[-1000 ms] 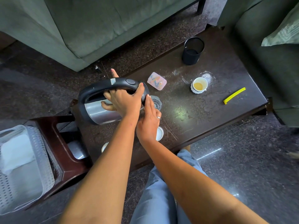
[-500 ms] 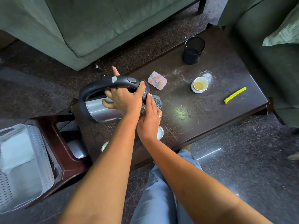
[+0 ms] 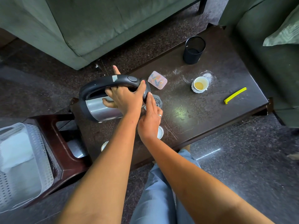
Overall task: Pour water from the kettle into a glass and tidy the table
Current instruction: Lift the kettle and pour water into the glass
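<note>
Your left hand (image 3: 124, 101) grips the handle of the tilted kettle (image 3: 103, 109). Your right hand (image 3: 149, 122) wraps the glass (image 3: 157, 101) on the table (image 3: 210, 113).

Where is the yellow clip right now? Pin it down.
In the head view, the yellow clip lies near the table's right end, right of the white cup.

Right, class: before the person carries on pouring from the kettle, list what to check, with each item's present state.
1. Left hand grips the kettle handle: ok.
2. Right hand steadies the glass: ok.
3. Spout over the glass rim: cannot tell, hands hide it.
4. Water level in the glass: cannot tell.
5. Pink case clear of the glass: ok.
6. Cup away from the pour: ok.
</note>
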